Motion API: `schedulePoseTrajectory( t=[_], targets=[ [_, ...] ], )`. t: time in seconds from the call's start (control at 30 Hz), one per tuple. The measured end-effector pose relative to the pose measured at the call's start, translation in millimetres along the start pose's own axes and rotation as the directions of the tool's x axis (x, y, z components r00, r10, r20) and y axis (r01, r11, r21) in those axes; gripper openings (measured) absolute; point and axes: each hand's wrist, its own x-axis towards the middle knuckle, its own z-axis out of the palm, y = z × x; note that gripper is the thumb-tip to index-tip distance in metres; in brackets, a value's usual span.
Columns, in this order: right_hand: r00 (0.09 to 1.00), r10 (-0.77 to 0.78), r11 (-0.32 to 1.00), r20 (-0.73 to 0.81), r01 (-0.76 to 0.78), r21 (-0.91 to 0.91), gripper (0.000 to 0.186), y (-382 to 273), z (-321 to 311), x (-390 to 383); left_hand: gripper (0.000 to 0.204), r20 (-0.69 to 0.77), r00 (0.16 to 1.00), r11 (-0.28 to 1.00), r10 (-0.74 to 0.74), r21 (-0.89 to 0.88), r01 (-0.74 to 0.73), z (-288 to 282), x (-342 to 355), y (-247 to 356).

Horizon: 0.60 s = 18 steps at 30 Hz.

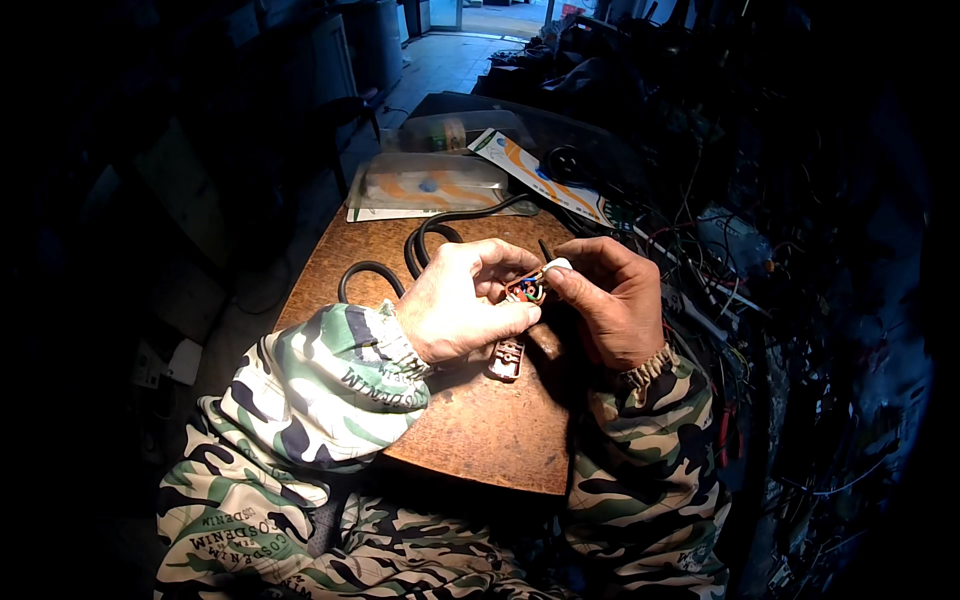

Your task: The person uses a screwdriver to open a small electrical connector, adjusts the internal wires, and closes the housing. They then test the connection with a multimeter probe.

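Over the wooden table, my left hand (470,305) is closed, thumb and fingers gripping a small electrical fitting (526,291) with thin red, blue and green wires in it. My right hand (615,300) pinches a small white piece (557,266) between thumb and fingers, right against the fitting's far side. Below my left thumb, a small brownish-pink plastic housing (506,360) with inner compartments shows its open side. I cannot tell whether it lies on the table or hangs from the fitting. A thick black cable (430,232) loops behind my left hand.
Clear plastic packages (430,180) and a white and orange printed card (540,175) lie at the far end of the wooden table (480,440). A dark tangle of wires and parts (715,290) fills the right side. A stool (345,112) stands far left.
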Motion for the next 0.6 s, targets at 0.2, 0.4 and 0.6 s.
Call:
schedulePoseTrajectory(
  t=[0.2, 0.4, 0.6],
  targets=[
    [1.000, -0.002, 1.000, 0.000, 0.002, 0.003, 0.023, -1, 5, 0, 0.041, -0.091, 0.992, 0.995, 0.092, 0.055, -0.088, 6, 0, -7],
    [1.000, 0.009, 1.000, -0.011, -0.009, -0.010, 0.023, -3, 6, -1, 0.036, -0.163, 0.981, 0.944, 0.103, 0.328, -0.044, 10, -3, -2],
    [0.998, 0.059, 0.997, 0.023, -0.058, -0.059, 0.025, -8, 9, -1, 0.035, -0.184, 0.941, 0.860, 0.284, 0.482, -0.166, 12, -1, -15]
  ],
)
